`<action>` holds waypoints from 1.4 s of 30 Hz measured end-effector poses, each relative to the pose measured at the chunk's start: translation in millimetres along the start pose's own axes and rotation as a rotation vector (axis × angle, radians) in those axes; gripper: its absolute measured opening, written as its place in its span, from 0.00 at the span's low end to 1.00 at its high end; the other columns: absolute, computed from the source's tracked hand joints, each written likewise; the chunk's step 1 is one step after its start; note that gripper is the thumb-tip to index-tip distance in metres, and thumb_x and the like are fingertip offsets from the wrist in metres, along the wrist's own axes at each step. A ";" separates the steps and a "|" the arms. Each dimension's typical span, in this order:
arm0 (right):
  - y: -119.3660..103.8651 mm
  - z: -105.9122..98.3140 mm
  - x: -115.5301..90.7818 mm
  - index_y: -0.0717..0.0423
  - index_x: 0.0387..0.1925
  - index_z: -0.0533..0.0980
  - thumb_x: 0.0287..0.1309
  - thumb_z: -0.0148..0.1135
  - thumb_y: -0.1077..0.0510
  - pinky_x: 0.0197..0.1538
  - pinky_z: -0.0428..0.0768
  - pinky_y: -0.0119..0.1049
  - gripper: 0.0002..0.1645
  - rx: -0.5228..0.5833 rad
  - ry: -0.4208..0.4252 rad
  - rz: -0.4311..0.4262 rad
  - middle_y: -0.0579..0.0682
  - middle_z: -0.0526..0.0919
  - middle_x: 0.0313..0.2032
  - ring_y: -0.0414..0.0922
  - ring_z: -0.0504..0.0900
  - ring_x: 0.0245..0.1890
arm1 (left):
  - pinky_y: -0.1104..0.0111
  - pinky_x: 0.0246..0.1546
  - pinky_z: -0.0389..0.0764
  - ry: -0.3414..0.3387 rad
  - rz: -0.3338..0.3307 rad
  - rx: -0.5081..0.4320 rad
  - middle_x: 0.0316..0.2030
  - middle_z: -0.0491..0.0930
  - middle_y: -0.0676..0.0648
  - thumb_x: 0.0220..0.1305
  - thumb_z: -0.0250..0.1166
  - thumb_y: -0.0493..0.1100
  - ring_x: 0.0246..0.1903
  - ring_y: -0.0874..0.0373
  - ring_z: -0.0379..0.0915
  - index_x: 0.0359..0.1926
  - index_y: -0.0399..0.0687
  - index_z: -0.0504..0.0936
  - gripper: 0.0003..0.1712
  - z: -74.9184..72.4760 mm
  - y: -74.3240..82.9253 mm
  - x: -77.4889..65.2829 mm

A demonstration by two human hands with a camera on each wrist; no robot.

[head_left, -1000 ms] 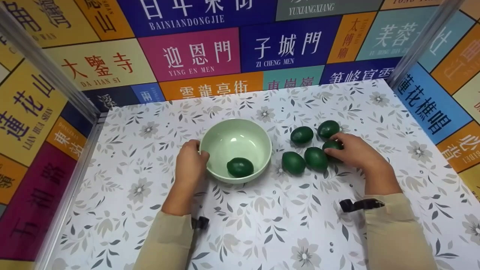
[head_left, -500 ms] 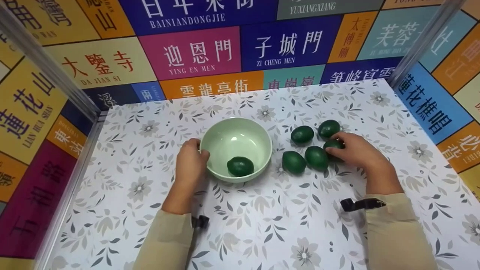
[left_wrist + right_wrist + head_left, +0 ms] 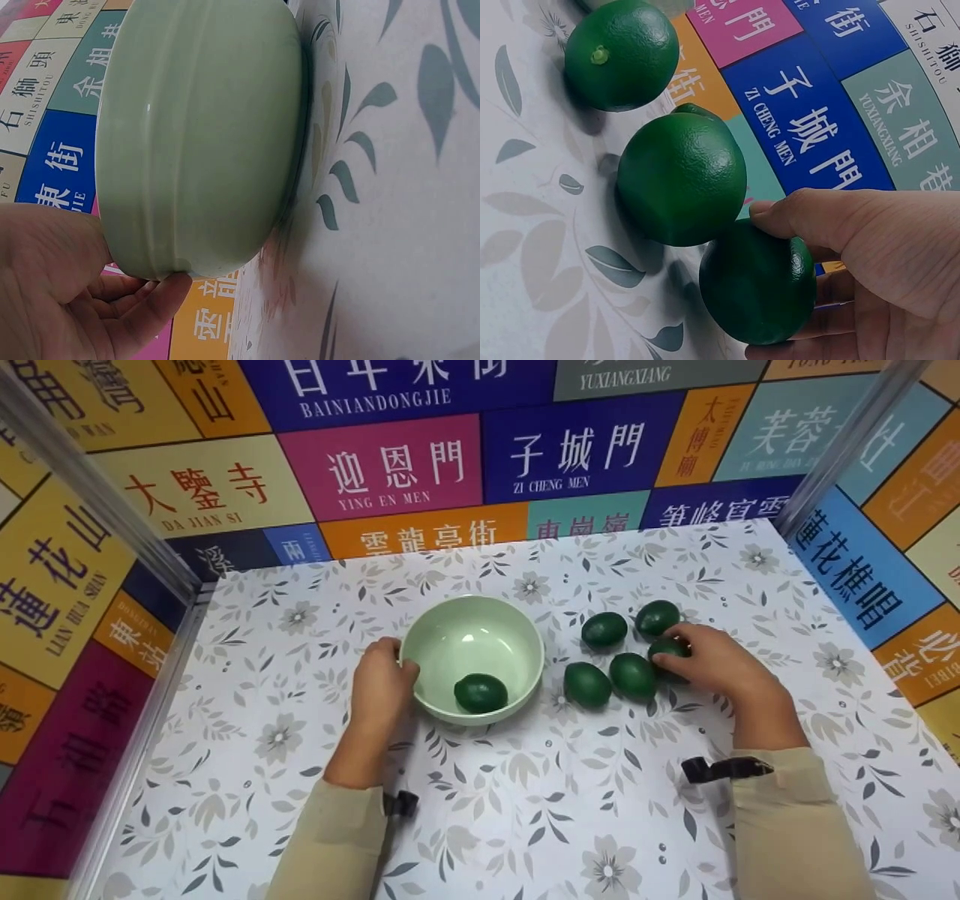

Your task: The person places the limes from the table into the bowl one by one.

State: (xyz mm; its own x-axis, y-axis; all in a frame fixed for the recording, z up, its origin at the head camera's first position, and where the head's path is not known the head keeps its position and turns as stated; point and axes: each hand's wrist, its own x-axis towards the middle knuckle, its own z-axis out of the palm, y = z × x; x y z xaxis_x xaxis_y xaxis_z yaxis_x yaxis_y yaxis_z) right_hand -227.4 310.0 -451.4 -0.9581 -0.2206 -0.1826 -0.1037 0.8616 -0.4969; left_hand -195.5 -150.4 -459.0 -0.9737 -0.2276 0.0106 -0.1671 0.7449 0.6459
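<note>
The left hand [image 3: 379, 682] is holding a bowl [image 3: 450, 637], the right hand [image 3: 712, 664] pinching a lime [image 3: 754, 285] nearer the bench's right edge [image 3: 847, 637].

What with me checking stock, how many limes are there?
6: one lime in the bowl, one lime pinched by the right hand, two limes nearer on the table, two limes farther back.

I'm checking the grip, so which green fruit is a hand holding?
The rightmost green fruit in the front row of three: the right hand grips it; no other is held.
</note>
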 end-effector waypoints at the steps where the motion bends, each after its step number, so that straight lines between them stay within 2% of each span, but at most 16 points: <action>1: -0.2 -0.2 0.1 0.61 0.64 0.73 0.70 0.61 0.41 0.62 0.73 0.63 0.33 -0.002 0.002 -0.001 0.64 0.81 0.55 0.60 0.78 0.55 | 0.52 0.57 0.78 -0.001 0.000 0.001 0.49 0.82 0.37 0.65 0.61 0.38 0.50 0.43 0.79 0.55 0.34 0.80 0.19 0.0 0.1 0.0; 12: -4.5 -4.5 -1.9 0.63 0.66 0.71 0.70 0.62 0.40 0.66 0.70 0.66 0.37 -0.001 0.002 0.011 0.67 0.78 0.61 0.64 0.76 0.61 | 0.52 0.56 0.78 0.003 0.014 0.010 0.49 0.82 0.36 0.64 0.61 0.38 0.50 0.42 0.79 0.55 0.34 0.79 0.20 0.1 0.7 -0.3; 24: -11.2 -7.3 -5.7 0.65 0.71 0.67 0.70 0.61 0.39 0.71 0.64 0.68 0.42 0.000 0.006 0.017 0.70 0.73 0.67 0.68 0.68 0.70 | 0.52 0.56 0.79 0.002 0.018 -0.004 0.49 0.82 0.36 0.65 0.61 0.37 0.50 0.42 0.79 0.56 0.34 0.80 0.19 0.9 0.7 -0.4; 34: -18.5 -9.1 -7.6 0.65 0.71 0.66 0.70 0.61 0.39 0.72 0.63 0.68 0.43 0.005 0.026 0.011 0.70 0.71 0.68 0.69 0.66 0.71 | 0.52 0.53 0.78 0.007 0.030 0.000 0.47 0.82 0.37 0.64 0.61 0.36 0.47 0.43 0.78 0.53 0.35 0.80 0.17 -0.3 0.2 -1.7; 42: -24.9 -11.3 -8.0 0.66 0.71 0.66 0.70 0.62 0.39 0.70 0.66 0.67 0.43 0.009 0.043 -0.011 0.70 0.72 0.67 0.68 0.69 0.69 | 0.52 0.53 0.78 0.014 0.032 -0.008 0.46 0.82 0.37 0.64 0.61 0.37 0.46 0.43 0.78 0.52 0.35 0.81 0.17 0.7 0.3 -0.5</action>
State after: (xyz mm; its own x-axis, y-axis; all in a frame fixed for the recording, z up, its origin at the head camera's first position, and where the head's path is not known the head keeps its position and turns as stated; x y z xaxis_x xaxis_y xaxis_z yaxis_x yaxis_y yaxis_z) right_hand -220.1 295.5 -428.0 -0.9676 -0.2097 -0.1408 -0.1118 0.8554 -0.5058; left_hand -195.1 -149.6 -459.3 -0.9761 -0.2131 0.0420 -0.1350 0.7469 0.6511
